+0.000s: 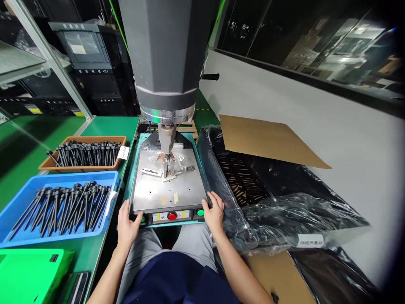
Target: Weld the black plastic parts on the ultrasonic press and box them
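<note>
My left hand rests at the left front corner of the machine's metal base plate, thumb by a green button. At the right front corner, my right hand has its thumb beside the other green button. Both hands have fingers apart and hold nothing. A red button lies between them. Above the plate, the press head's metal tip reaches down to a small black part in the metal fixture.
On the left are a blue tray and a brown tray of black stemmed parts, and a green bin. To the right stands a plastic-lined box with cardboard. The grey machine column rises in front.
</note>
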Demonstrator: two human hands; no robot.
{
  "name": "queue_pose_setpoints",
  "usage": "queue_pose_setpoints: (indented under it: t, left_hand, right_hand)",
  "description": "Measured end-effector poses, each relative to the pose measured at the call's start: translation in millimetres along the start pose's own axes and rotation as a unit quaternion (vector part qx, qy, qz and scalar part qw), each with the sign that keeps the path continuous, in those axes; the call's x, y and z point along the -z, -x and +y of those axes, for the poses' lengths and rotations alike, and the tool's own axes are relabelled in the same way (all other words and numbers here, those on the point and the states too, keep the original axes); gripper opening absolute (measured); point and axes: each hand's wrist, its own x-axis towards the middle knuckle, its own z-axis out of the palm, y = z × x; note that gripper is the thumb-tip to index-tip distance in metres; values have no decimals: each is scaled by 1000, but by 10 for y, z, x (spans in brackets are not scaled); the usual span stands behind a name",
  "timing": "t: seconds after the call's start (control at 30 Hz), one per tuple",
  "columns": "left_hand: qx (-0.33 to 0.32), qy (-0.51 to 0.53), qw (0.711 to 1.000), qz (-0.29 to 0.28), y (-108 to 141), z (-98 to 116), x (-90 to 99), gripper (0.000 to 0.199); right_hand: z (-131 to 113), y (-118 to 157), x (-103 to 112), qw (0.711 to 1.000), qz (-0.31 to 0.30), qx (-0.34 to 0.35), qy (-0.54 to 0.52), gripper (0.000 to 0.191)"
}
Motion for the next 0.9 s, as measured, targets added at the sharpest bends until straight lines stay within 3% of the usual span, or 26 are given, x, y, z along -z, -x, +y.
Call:
queue_pose_setpoints:
  t: [0.13, 0.3, 0.5, 0.73, 0.9]
  left_hand:
    - [28, 1, 996, -80, 116, -327, 9, 79]
    - [-9, 16, 994, -112, 96, -465, 64, 73]
    - [-21, 12, 995, -100, 71, -503, 55, 72]
    - [-24, 9, 991, -131, 31, -500, 103, 74]
    - [-23, 25, 996, -81, 7, -388, 113, 61]
  right_hand:
    - [381, 268, 5, 994, -97, -9, 57, 59]
    - [552, 346, 42, 983, -172, 7, 56, 69]
    - [573, 348, 49, 984, -169, 7, 57, 69]
    - [562, 368, 64, 981, -185, 3, 64, 73]
    - [538, 348, 79, 982, -179, -4, 62, 74]
